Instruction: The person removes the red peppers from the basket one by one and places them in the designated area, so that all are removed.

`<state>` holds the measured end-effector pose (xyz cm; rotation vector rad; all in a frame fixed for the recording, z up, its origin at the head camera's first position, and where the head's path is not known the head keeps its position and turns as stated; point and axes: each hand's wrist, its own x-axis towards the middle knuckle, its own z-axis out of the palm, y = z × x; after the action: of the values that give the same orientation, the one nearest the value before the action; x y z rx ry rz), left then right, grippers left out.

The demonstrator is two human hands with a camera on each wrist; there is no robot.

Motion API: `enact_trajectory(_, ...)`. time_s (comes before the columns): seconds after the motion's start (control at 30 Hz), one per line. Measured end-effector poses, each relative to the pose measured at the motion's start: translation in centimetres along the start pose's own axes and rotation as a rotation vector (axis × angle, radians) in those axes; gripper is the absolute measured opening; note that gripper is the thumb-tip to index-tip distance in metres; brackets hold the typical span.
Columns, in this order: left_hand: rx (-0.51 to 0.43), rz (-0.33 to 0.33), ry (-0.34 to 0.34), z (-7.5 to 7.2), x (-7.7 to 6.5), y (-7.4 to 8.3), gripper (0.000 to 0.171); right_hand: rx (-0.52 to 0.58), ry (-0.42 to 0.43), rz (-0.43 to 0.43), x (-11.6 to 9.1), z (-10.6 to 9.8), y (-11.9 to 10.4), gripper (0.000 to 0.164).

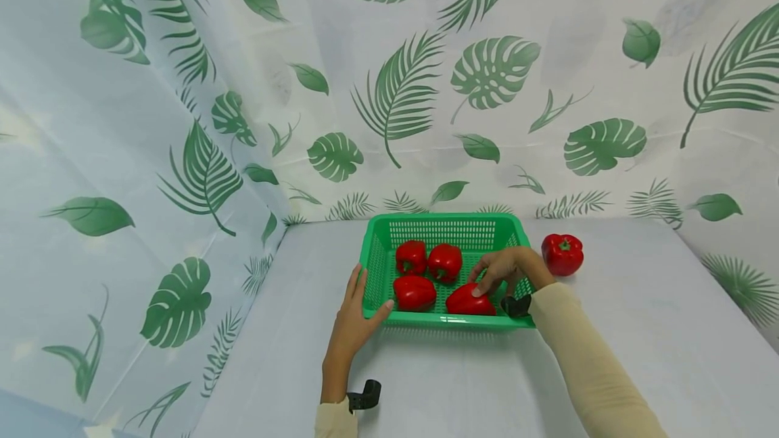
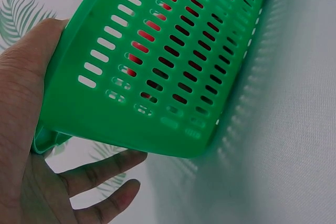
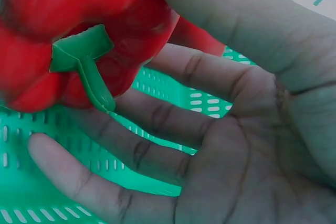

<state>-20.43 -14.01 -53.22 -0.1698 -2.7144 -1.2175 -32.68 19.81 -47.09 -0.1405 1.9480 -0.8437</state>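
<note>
My right hand (image 1: 504, 268) reaches into the green plastic basket (image 1: 450, 319) and holds a red bell pepper (image 1: 470, 301) near the front wall. In the right wrist view, the thumb lies on this bell pepper (image 3: 79, 3), fingers lie around its side, and its green stem (image 3: 94, 72) faces the camera. My left hand (image 1: 353, 323) rests at the basket's front left corner, thumb by the front rim and fingers along the left side. The left wrist view shows two loosely extended fingers (image 2: 105, 171) beside the basket's slotted wall (image 2: 168, 72).
Three more red bell peppers (image 1: 411, 258) lie in the basket's left and middle part. Another red bell pepper (image 1: 562, 254) sits on the white table (image 1: 639, 316), right of the basket. A leaf-printed curtain (image 1: 414, 174) hangs behind the table and along its left side.
</note>
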Motion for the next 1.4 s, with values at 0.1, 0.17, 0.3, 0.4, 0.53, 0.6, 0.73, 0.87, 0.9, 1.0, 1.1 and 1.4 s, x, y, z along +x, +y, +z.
enact_trajectory(0.1,-0.007,-0.001,0.000,0.0,-0.1,0.1,0.089,-0.008,-0.010,-0.016,0.1,0.1,0.0,0.055)
enact_trajectory(0.17,-0.013,0.001,0.000,0.0,-0.1,0.1,0.090,-0.016,-0.018,-0.029,0.1,0.1,0.0,0.053)
enact_trajectory(0.3,-0.017,0.001,0.000,0.0,-0.1,0.0,0.090,-0.009,-0.035,-0.045,0.1,0.0,0.0,0.050)
enact_trajectory(0.4,-0.012,0.004,0.000,0.0,0.0,0.0,0.089,0.016,-0.053,-0.056,0.0,0.0,0.0,0.050)
enact_trajectory(0.53,-0.014,0.011,0.001,-0.1,0.1,0.1,0.089,0.045,-0.060,-0.067,-0.1,-0.2,0.0,0.053)
enact_trajectory(0.6,-0.009,0.010,0.000,-0.1,0.1,0.1,0.089,0.055,-0.052,-0.066,-0.1,-0.2,0.0,0.056)
enact_trajectory(0.73,-0.005,0.010,-0.001,0.0,0.1,0.1,0.089,0.061,-0.032,-0.063,0.0,-0.2,0.1,0.060)
enact_trajectory(0.87,-0.004,0.010,-0.004,0.0,0.1,0.0,0.089,0.071,-0.017,-0.053,0.0,-0.2,0.2,0.063)
enact_trajectory(0.9,-0.004,0.010,-0.005,0.0,0.1,0.0,0.089,0.073,-0.017,-0.051,0.0,-0.2,0.2,0.063)
enact_trajectory(1.0,-0.004,0.011,-0.002,-0.1,0.1,0.1,0.089,0.077,-0.010,-0.042,-0.2,-0.2,0.1,0.067)
enact_trajectory(1.1,-0.006,0.013,0.005,-0.1,0.2,0.1,0.088,0.085,-0.005,-0.041,-0.4,-0.2,0.0,0.069)
enact_trajectory(1.4,-0.012,0.014,0.004,0.0,0.0,0.0,0.090,0.098,-0.011,-0.065,-1.1,-0.2,0.4,0.066)
